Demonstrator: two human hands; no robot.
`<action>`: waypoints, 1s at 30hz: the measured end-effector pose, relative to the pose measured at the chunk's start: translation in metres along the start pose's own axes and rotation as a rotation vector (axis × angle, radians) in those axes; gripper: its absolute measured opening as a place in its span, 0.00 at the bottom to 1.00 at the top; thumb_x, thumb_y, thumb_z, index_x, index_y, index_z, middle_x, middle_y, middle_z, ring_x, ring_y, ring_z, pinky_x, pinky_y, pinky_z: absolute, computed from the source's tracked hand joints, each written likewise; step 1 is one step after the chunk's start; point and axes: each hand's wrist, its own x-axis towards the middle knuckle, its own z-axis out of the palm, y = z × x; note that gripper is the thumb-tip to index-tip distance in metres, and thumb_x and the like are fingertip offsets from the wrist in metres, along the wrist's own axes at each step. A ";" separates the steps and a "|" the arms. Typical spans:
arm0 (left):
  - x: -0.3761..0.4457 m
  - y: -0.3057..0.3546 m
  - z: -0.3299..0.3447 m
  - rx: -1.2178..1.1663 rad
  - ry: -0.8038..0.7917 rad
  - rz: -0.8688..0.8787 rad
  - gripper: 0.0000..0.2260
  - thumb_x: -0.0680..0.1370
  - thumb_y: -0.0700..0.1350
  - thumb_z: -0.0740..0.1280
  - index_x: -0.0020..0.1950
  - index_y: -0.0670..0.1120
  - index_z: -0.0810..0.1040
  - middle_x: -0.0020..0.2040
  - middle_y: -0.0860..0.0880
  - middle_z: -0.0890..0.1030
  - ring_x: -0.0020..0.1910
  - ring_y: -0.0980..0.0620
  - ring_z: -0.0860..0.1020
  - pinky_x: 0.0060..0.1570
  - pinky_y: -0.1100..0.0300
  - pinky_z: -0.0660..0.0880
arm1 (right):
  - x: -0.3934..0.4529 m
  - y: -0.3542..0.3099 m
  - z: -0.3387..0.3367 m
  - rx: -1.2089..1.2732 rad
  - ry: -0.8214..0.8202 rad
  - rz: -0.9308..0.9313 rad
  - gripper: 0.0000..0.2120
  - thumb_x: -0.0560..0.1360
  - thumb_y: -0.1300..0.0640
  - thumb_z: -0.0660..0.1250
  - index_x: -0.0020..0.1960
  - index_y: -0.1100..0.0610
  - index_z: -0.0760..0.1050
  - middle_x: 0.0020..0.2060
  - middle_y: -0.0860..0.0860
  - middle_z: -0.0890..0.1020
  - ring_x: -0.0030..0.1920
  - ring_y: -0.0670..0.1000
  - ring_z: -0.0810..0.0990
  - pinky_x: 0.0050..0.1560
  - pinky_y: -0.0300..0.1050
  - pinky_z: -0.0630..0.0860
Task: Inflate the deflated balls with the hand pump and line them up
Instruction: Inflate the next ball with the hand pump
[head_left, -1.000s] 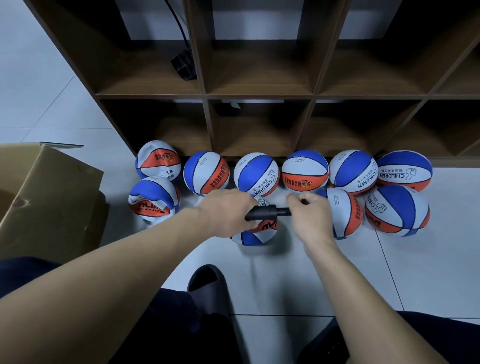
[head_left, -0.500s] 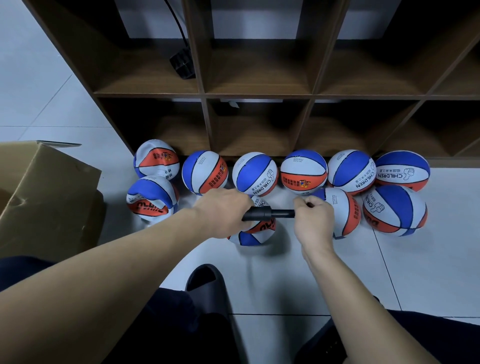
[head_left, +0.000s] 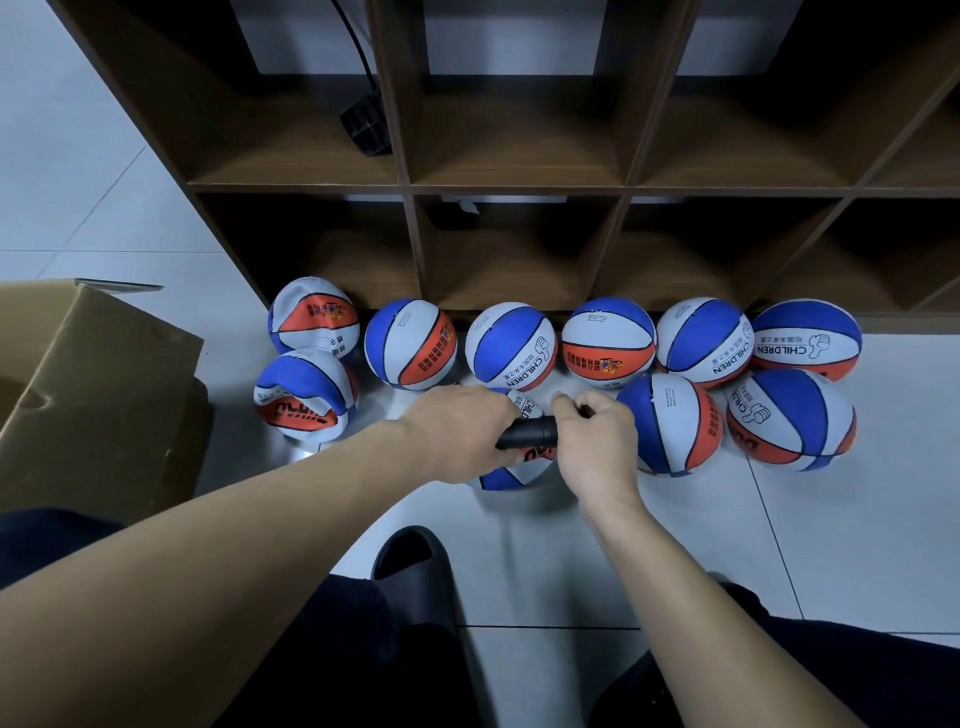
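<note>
- My left hand (head_left: 462, 428) is gripping the black pump (head_left: 527, 432), fingers curled round its barrel.
- My right hand (head_left: 597, 441) is pinching the handle end, pressed up against the barrel.
- The ball (head_left: 511, 470) being filled is lying on the floor (head_left: 779, 545) under both hands (mostly hidden).
- Other balls are sitting along the shelf (head_left: 519, 187).

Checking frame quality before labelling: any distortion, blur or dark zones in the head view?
Head view: wide-angle bowing, the shelf unit uprights splay outward; its lower cubbies are in deep shadow. Balls are sharp, print readable on the rightmost back-row ball. Slight softness on the right hand at the hand pump. Soft shadows on the floor tiles, no harsh glare.
</note>
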 end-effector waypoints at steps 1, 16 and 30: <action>0.000 0.000 0.000 -0.024 -0.010 -0.007 0.13 0.82 0.60 0.69 0.47 0.52 0.75 0.36 0.54 0.75 0.37 0.50 0.76 0.33 0.56 0.66 | 0.001 -0.001 -0.002 -0.007 -0.013 0.001 0.19 0.81 0.55 0.70 0.34 0.59 0.70 0.26 0.49 0.70 0.28 0.47 0.67 0.30 0.39 0.69; -0.004 -0.020 -0.004 0.010 0.004 -0.074 0.11 0.82 0.57 0.68 0.45 0.52 0.77 0.37 0.53 0.76 0.38 0.52 0.75 0.35 0.56 0.70 | 0.031 0.010 -0.043 0.046 0.115 0.152 0.20 0.78 0.56 0.69 0.32 0.54 0.64 0.26 0.49 0.64 0.33 0.55 0.62 0.34 0.47 0.61; -0.003 0.007 0.003 -0.068 0.032 -0.032 0.17 0.83 0.58 0.66 0.39 0.51 0.69 0.34 0.52 0.73 0.33 0.53 0.73 0.31 0.57 0.62 | -0.008 -0.007 -0.001 -0.064 0.067 -0.073 0.21 0.81 0.58 0.68 0.32 0.56 0.64 0.24 0.47 0.66 0.28 0.48 0.64 0.30 0.43 0.65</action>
